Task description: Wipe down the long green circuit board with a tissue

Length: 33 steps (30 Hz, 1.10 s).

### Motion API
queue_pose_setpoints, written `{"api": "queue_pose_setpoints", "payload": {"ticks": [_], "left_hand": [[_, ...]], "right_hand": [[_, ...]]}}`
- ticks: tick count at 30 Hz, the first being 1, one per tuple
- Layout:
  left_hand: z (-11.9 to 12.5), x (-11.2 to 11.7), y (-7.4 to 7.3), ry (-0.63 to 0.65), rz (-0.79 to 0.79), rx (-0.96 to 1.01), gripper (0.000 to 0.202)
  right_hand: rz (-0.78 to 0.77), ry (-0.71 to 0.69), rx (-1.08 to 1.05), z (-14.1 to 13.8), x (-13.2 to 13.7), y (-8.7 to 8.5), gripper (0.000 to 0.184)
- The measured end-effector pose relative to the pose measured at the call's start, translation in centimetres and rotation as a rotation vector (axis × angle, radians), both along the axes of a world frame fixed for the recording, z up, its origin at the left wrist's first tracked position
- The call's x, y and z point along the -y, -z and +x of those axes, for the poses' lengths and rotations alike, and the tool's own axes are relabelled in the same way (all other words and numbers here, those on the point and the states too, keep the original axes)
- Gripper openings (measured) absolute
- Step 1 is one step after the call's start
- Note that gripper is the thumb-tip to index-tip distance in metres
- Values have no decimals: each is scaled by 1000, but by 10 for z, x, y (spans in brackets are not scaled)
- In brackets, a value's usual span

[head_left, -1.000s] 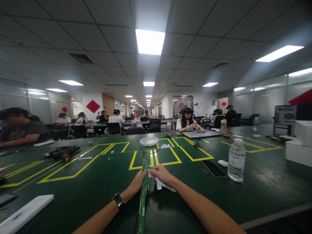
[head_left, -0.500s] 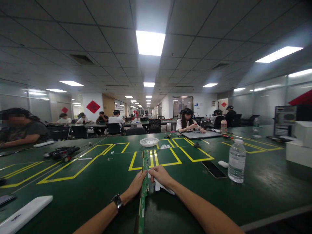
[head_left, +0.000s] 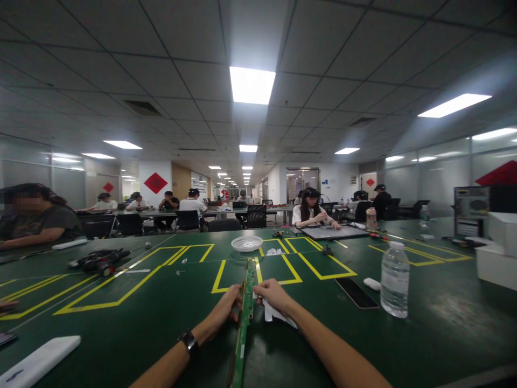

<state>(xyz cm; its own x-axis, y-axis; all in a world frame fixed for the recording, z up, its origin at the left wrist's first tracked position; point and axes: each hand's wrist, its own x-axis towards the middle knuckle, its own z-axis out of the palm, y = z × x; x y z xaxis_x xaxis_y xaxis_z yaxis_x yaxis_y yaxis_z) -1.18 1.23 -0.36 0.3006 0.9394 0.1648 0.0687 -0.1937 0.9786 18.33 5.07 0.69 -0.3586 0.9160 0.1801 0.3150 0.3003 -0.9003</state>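
Observation:
A long, narrow green circuit board points away from me over the green table, its near end running out at the bottom of the view. My left hand, with a dark watch on the wrist, is closed on the board's left edge, its fingers partly hidden behind it. At the opposite edge, my right hand pinches a crumpled white wipe close against the board. The loose part of the wipe hangs below my fingers. Small components and gold-coloured strips show along the board.
Beyond the board stands a white basket near white scraps. To the right are a phone, a white case and a water bottle. Dark tools lie left. A co-worker sits across the table.
The board has shifted slightly right in view. My left thumb has moved off its face to the left edge. My right hand, still with the wipe, has moved a little right.

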Motion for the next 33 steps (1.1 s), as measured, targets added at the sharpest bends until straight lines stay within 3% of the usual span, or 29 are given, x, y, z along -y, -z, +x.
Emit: {"api": "queue_pose_setpoints", "payload": {"ticks": [4, 6, 9, 11, 15, 26, 33], "left_hand": [[-30, -18, 0, -268, 83, -175, 62], [-42, -22, -2, -348, 102, -254, 59], [-49, -22, -5, -394, 102, -321, 57], [-47, -21, -5, -375, 115, -337, 57], [-39, -19, -1, -289, 186, -360, 57], [-36, -13, 6, -164, 284, -423, 47], [-34, -10, 4, -138, 344, -442, 42]], "right_hand": [[143, 393, 360, 51, -18, -2, 37], [168, 618, 615, 79, -23, -4, 36], [175, 825, 843, 109, -27, -2, 37], [228, 830, 892, 116, -30, 3, 36], [328, 673, 940, 115, -36, 14, 30], [300, 624, 957, 115, -39, 26, 42], [378, 748, 942, 112, -39, 24, 51]]}}
